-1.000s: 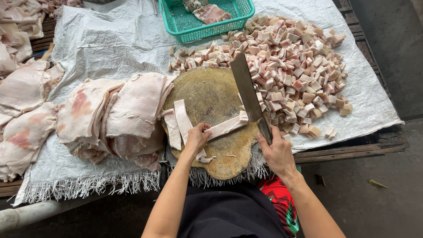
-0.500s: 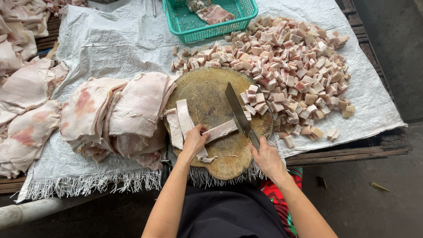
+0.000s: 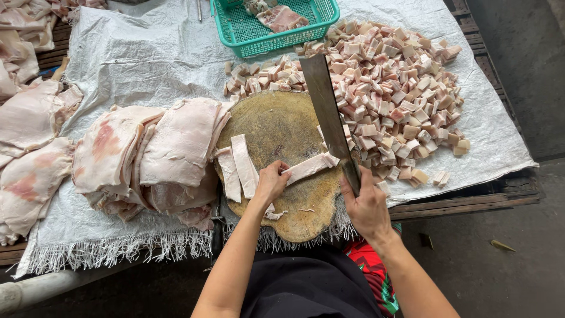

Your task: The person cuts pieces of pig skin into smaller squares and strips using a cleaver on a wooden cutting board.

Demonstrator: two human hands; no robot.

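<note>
A round wooden chopping block [image 3: 276, 126] lies on a white woven sheet. My left hand [image 3: 272, 180] presses down on a strip of pork fat [image 3: 311, 165] that lies across the block. My right hand [image 3: 366, 204] grips the handle of a long cleaver [image 3: 325, 105]; its blade is raised and points away from me, its heel just above the strip's right end. Two more strips [image 3: 238, 167] lie side by side on the block's left part. A big heap of cut cubes [image 3: 393, 88] covers the sheet to the right.
Large slabs of pork skin and fat [image 3: 150, 153] are stacked left of the block, more slabs [image 3: 26, 141] lie further left. A green plastic basket [image 3: 321, 15] with a few pieces stands at the back. The table's front edge [image 3: 459, 203] runs beside my right hand.
The cleaver came down on the strip half a second ago and is now lifted again. My left hand stays on the strip.
</note>
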